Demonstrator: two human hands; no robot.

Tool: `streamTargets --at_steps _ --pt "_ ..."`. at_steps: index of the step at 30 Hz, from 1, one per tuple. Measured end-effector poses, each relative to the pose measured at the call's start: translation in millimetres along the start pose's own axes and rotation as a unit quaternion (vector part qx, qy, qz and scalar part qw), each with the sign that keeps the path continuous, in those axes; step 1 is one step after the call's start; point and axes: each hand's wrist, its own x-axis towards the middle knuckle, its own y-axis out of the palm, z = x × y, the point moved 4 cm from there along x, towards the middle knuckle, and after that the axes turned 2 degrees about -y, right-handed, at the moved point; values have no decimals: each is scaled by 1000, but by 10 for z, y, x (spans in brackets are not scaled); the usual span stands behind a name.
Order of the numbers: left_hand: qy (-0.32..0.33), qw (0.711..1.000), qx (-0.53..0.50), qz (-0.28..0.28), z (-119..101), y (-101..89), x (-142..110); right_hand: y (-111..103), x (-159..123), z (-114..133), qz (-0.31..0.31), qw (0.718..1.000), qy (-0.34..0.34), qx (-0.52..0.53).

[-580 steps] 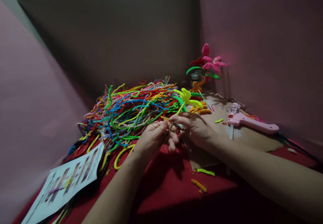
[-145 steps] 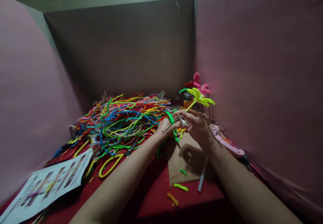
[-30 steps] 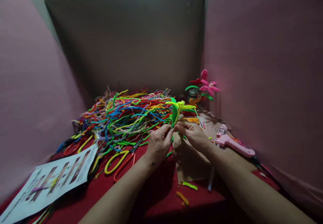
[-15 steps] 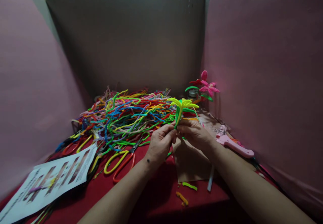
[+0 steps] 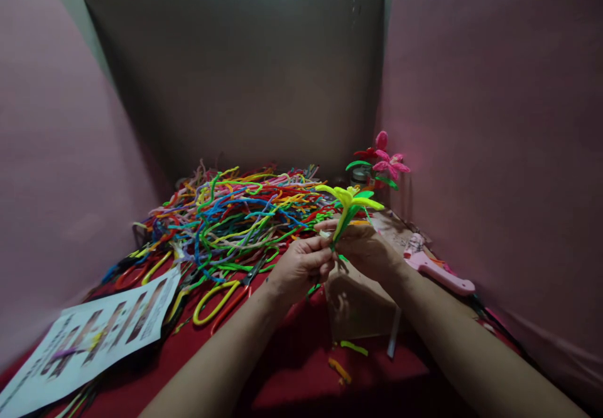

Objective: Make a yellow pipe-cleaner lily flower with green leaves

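A yellow and green pipe-cleaner flower (image 5: 347,201) stands tilted a little to the right in front of me, its petals spread at the top. My left hand (image 5: 304,264) pinches the lower green stem between thumb and fingers. Just behind the stem, my right hand (image 5: 365,248) has its fingers stretched out to the left, close against the flower. Whether those fingers touch the stem is partly hidden. Below the hands lies a brown board (image 5: 360,308).
A large heap of coloured pipe cleaners (image 5: 249,217) lies behind my left hand, with yellow-and-red-handled scissors (image 5: 219,302) nearer me. A printed sheet (image 5: 94,342) is at left. On the right are a pink glue gun (image 5: 440,273), a clear glue stick (image 5: 394,336) and pink flowers (image 5: 391,164).
The flower has turned and now leans right, with more of its yellow side showing. My right fingers have straightened from a pinch at the stem; my left hand has shifted slightly down and left.
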Motion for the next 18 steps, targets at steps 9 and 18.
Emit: streamTargets --at_steps 9,18 --pt "81 979 158 -97 -148 -35 -28 -10 -16 -70 -101 992 -58 -46" --pt "294 747 556 -216 -154 45 -176 10 -74 -192 -182 980 -61 -60"
